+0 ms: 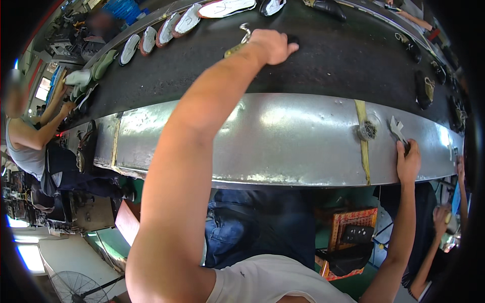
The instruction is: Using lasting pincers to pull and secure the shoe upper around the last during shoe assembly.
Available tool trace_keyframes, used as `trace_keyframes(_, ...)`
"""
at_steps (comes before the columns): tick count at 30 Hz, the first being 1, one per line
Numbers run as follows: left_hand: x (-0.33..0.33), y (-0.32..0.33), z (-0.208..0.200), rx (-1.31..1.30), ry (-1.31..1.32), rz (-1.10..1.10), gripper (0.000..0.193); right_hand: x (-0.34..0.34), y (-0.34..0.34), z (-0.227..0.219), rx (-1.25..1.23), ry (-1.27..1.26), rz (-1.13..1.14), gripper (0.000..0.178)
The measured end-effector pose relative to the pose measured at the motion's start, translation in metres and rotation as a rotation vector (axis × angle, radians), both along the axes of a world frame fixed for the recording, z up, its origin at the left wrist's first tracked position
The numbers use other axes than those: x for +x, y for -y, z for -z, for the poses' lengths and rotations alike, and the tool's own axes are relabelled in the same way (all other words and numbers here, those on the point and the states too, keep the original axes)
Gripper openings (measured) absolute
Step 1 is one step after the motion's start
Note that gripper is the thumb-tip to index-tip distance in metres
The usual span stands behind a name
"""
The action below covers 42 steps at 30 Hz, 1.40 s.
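Observation:
My left hand (273, 45) reaches far out over the dark conveyor belt (202, 76), its fingers closed in a fist. A metal tool (237, 46) with a brass-coloured stem and a ring end sticks out by the wrist, and a dark end shows past the knuckles. My right hand (408, 160) rests on the belt's shiny steel edge (283, 136) at the right. Its fingertips hold a small pale metal tool (396, 129) flat against the steel.
White and green shoe soles (166, 28) lie in a row along the belt's far left. Dark shoes (423, 88) sit on the right. One person works at the left (30, 146), and another person's hand (440, 217) shows at the right. An orange crate (353, 237) stands below.

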<state>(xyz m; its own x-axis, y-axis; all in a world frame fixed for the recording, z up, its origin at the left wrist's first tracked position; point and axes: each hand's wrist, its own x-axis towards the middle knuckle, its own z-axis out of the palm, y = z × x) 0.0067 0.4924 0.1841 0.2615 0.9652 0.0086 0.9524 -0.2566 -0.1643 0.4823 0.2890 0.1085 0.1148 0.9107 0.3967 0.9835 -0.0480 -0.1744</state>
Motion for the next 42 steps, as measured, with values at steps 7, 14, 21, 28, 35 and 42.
trace_keyframes(7,-0.198,-0.045,0.016,0.599,0.718,-0.599,0.058,0.008,-0.006,0.009,0.004,-0.016,-0.003,0.044)
trace_keyframes(14,-0.407,-0.068,0.088,0.716,0.892,-1.142,0.078,0.028,0.000,0.017,-0.079,-0.054,0.031,0.038)
trace_keyframes(21,-0.450,-0.119,0.100,0.513,0.765,-1.038,0.110,0.050,0.009,0.023,-0.121,-0.085,0.071,0.038)
trace_keyframes(28,-0.526,-0.150,0.107,0.397,0.687,-1.038,0.100,0.047,0.007,0.023,-0.141,-0.058,0.073,0.039)
trace_keyframes(35,-0.494,-0.125,0.108,0.399,0.580,-1.018,0.094,0.037,0.007,0.021,-0.125,-0.028,0.062,0.038)
trace_keyframes(42,-0.455,0.034,0.062,0.196,0.430,-0.885,0.085,0.017,-0.005,0.024,-0.048,-0.010,-0.003,0.040)
